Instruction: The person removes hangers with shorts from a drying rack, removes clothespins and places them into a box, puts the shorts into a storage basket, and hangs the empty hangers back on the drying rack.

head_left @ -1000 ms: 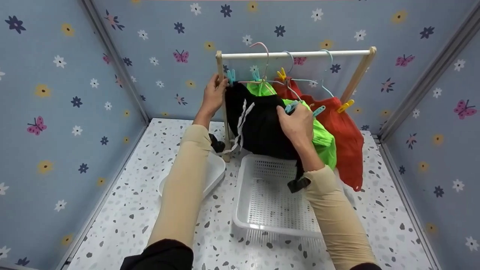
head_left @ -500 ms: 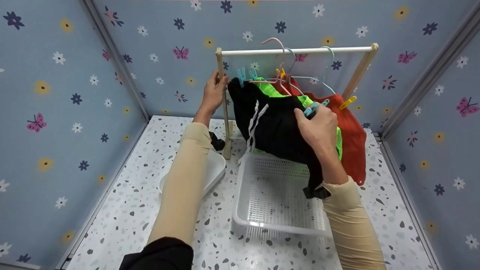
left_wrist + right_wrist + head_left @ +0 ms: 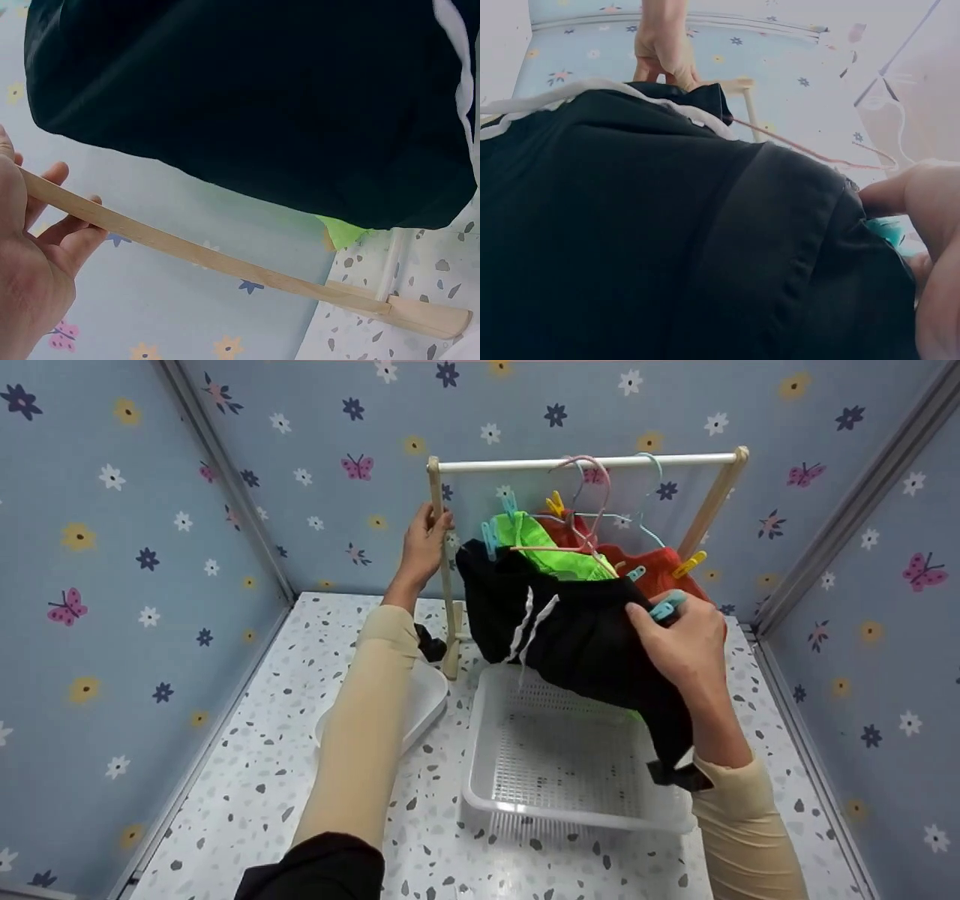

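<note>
While pinching black shorts at head-view three o'clock in right hand's closed fingers, best to brace wooden post at eleven o'clock in curled left hand, moving pink hanger level, clear of green cloth.

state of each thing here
left grip: holding wooden rack
right grip: pinching corner of black drawstring bottoms
black drawstring bottoms: hung on pink hanger, cords dangling
pink hanger: hook on or off rail unclear
green garment: hung, partly hidden
red garment: hung, partly hidden
yellow clothespins: clipped to red garment
white perforated basket: upright
wooden rack: standing
white tray: partly hidden
</note>
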The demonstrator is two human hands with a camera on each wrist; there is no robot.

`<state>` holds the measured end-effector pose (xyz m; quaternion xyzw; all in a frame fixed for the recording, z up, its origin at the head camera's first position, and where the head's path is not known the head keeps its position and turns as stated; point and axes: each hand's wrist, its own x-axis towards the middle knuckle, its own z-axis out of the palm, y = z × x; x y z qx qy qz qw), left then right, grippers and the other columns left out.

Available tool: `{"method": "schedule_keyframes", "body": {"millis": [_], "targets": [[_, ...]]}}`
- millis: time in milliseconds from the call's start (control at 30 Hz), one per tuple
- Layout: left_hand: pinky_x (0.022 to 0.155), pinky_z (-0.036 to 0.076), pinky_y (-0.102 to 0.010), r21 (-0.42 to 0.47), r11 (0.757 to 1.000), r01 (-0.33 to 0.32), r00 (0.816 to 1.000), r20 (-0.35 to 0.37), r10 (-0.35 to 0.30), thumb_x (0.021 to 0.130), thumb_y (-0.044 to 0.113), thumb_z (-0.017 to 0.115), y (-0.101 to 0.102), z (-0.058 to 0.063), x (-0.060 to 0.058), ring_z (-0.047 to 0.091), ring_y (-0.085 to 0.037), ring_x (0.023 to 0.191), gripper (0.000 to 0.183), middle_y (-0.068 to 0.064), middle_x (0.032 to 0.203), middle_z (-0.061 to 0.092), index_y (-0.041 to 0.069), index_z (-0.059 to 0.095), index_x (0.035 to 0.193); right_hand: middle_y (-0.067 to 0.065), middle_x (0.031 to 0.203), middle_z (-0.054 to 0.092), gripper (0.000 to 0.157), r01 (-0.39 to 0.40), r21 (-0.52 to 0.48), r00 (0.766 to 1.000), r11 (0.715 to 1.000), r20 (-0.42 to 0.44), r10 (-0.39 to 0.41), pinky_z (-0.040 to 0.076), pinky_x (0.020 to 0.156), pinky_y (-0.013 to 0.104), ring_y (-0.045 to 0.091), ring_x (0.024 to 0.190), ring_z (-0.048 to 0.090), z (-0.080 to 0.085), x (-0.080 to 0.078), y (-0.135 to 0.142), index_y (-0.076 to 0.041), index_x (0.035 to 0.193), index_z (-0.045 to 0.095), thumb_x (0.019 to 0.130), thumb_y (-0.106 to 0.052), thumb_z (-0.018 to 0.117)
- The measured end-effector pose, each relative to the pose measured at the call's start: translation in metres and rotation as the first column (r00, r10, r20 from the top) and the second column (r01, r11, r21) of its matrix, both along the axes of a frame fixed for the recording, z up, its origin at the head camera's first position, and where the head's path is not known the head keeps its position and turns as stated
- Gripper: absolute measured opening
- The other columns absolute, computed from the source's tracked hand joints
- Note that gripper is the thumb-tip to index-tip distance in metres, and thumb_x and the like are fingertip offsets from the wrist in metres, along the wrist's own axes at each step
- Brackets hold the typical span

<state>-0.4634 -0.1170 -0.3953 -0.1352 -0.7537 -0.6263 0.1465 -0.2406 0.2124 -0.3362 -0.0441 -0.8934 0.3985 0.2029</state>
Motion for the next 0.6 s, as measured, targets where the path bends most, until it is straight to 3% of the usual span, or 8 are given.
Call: {"method": "schedule_keyframes", "body": {"millis": [267,600], "targets": [[0.085,0.038,-0.042,0.014,1.000,0.026,0.999,0.038,-0.026,0.092,0.029,0.043,0.002,0.015,0.020,0.047,-0.024,0.104,0.022,-0.008,0.106,0.052,0.014,0.048,0.108,0.008,0.063,0.048,0.042,-0.049,-0.009,0.996,0.999,-0.071,0.048,0.033,0.056,0.028,0.016,0.063,0.044,-0.008,0.010,0.018,-0.012,0.077,0.060,0.071,-0.053,0.064],[0.086,0.036,-0.044,0.006,0.996,0.085,0.995,0.048,-0.085,0.092,0.028,0.042,-0.004,0.020,0.021,0.047,-0.023,0.104,0.025,-0.008,0.106,0.051,0.010,0.046,0.110,0.007,0.069,0.049,0.035,-0.131,-0.016,0.987,0.991,-0.097,0.129,0.031,0.056,0.028,0.017,0.065,0.041,-0.025,0.010,0.041,-0.011,0.081,0.061,0.071,-0.044,0.069]]}}
